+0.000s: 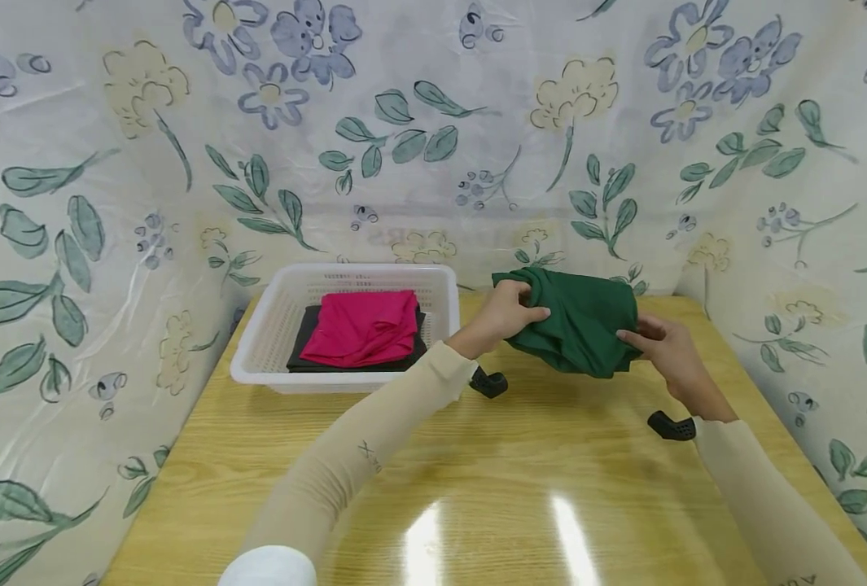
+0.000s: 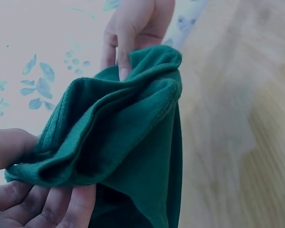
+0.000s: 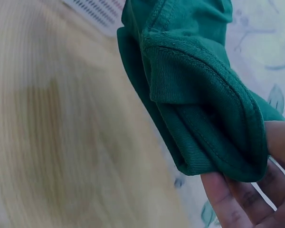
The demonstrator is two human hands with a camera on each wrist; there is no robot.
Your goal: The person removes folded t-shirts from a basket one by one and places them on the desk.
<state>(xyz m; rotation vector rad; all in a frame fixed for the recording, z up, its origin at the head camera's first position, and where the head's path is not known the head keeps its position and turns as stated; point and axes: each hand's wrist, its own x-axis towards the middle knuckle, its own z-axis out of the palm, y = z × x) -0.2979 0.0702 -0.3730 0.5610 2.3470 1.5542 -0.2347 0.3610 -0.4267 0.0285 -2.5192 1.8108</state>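
Note:
A folded green cloth garment (image 1: 583, 321) is held up above the table between both hands. My left hand (image 1: 505, 313) pinches its left end, thumb on one side and fingers beneath, as the left wrist view shows. At the opposite end my right hand (image 1: 663, 350) grips the edge between thumb and fingers. Stitched seams and stacked fold layers of the green garment (image 3: 194, 95) show in the right wrist view. Left of the hands stands a white plastic basket (image 1: 257, 358), in which a folded pink cloth (image 1: 360, 325) lies on a black cloth (image 1: 303, 338).
The wooden table (image 1: 506, 480) spreads below the hands, with bright light reflections near its front. A floral curtain (image 1: 418, 195) closes off the back and sides. Black wrist-camera pieces (image 1: 488, 382) stick out by both sleeves.

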